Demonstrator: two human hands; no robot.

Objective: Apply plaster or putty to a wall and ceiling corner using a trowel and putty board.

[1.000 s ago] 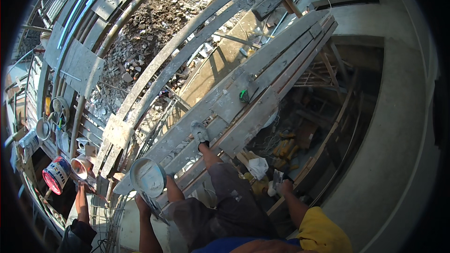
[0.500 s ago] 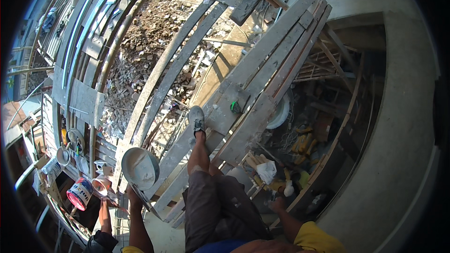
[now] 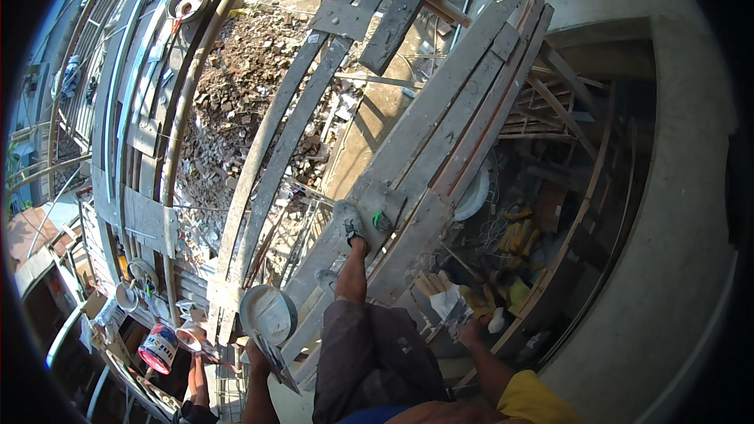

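Fingers of the left hand [image 3: 256, 359] were closed at the grey pan [image 3: 269, 315], toward seven o'clock; the grip of the right hand [image 3: 471, 333] I could not tell. The plank walkway [image 3: 450, 86] stretched toward one o'clock, its three-o'clock edge beside a dark lower space [image 3: 565, 169]. The trowel blade [image 3: 280, 369] pointed to five o'clock. The front shoe [image 3: 348, 221] was nearer the green object [image 3: 381, 221] than earlier.

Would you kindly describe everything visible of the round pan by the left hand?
The round pan has grey sides, a thin rim and pale matter inside; its material is unclear. Its mouth opens upward. The person's left hand appears to hold it at the near side, beside a flat grey blade.
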